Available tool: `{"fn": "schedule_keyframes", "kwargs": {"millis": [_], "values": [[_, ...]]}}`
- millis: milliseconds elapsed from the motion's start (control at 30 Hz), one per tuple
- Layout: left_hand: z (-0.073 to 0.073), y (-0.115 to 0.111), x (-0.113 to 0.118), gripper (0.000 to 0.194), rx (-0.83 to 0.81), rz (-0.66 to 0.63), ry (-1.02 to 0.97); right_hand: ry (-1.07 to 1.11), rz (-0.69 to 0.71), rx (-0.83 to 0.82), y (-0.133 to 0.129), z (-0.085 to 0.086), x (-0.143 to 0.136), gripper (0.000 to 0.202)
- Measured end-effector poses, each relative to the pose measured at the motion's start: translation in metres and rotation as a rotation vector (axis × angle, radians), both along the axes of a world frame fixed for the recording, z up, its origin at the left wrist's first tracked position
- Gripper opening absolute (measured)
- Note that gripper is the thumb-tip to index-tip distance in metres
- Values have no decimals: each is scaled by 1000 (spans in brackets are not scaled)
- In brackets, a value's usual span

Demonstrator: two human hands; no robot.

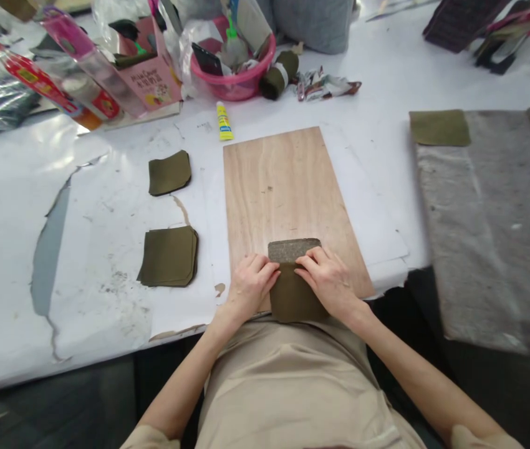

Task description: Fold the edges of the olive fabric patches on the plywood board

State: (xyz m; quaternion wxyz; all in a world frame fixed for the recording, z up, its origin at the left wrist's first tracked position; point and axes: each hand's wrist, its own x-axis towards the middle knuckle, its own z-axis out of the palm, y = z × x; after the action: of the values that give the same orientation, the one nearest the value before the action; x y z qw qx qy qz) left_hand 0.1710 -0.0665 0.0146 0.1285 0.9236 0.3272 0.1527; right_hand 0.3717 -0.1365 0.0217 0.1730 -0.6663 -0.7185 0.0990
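An olive-brown fabric piece [297, 296] lies at the near edge of the wooden board [274, 187], close to my body. Above its upper edge shows a grey speckled strip [293, 250]; whether the two are joined I cannot tell. My left hand [253, 280] pinches the fabric's upper left corner between thumb and fingers. At the upper right, my right hand [325, 274] pinches the same edge, its fingers overlapping the grey strip. Two stacks of similar cut fabric, a nearer stack [169, 257] and a farther stack [169, 173], sit left of the board.
A yellow glue tube [224, 123] lies beyond the board. Farther back stand a pink basket [237, 90] of tools, a pink box [150, 78] and bottles. A grey padded surface [484, 206] at right bears an olive fabric piece [440, 128]. The table's paper cover is torn at left.
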Motion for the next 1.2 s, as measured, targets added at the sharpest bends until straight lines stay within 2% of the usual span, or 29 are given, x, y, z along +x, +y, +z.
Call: {"fn": "schedule_keyframes", "kwargs": {"millis": [233,500,567,667,833,933,1033,1200], "values": [[-2,1,0,19,-53,36,-30,-1,16,7,8,1,-1,11],[0,15,3,14,-142,47,3,-15,53,33,11,-1,-1,10],[1,17,4,12,-134,41,23,-6,70,57,10,-2,0,13],[4,17,6,19,-86,6,66,40,118,104,8,-6,2,16],[9,16,9,23,-29,11,119,100,204,210,9,-18,5,10],[11,17,11,25,-23,-44,127,114,221,225,10,-20,4,10],[12,20,12,21,-14,-102,146,119,216,229,11,-19,4,12],[13,26,9,12,-40,-103,192,77,138,229,6,-17,22,8]]}}
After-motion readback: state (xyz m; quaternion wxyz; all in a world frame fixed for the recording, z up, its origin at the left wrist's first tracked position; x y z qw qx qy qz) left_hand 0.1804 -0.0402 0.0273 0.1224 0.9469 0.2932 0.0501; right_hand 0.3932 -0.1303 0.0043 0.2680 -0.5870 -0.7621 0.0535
